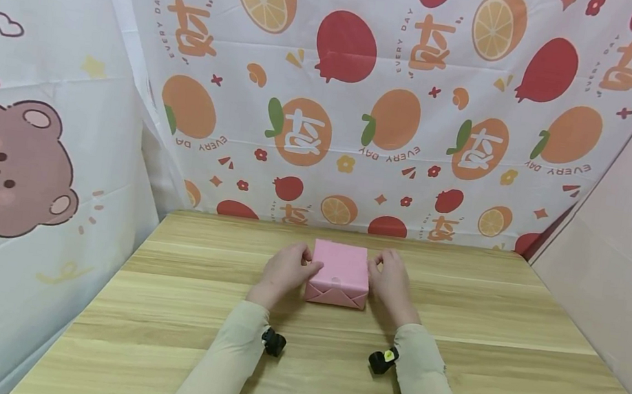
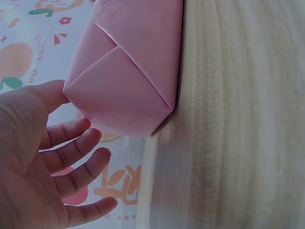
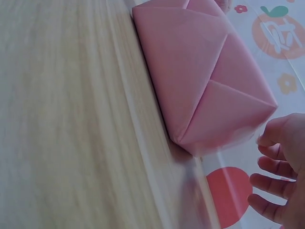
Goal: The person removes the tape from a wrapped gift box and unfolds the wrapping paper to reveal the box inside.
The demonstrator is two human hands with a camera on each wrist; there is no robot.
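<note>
A pink paper-wrapped box (image 1: 339, 266) sits on the wooden table, its folded, taped end toward me. On its left side is my left hand (image 1: 286, 270); the thumb tip meets the box's edge in the left wrist view, while the other fingers (image 2: 78, 177) spread loosely, bent a little. To the right of the box, my right hand (image 1: 392, 285) is held close by. In the right wrist view its thumb (image 3: 276, 130) lies near a corner of the wrapped box (image 3: 200, 71), and its fingers are loosely bent around nothing. The box's underside is hidden.
The wooden table (image 1: 161, 322) ends at a fruit-printed curtain (image 1: 347, 129) behind the box. A bear-printed curtain (image 1: 9, 168) hangs on the left and a pale one (image 1: 627, 239) on the right. Small black cameras (image 1: 274, 342) are strapped at both wrists.
</note>
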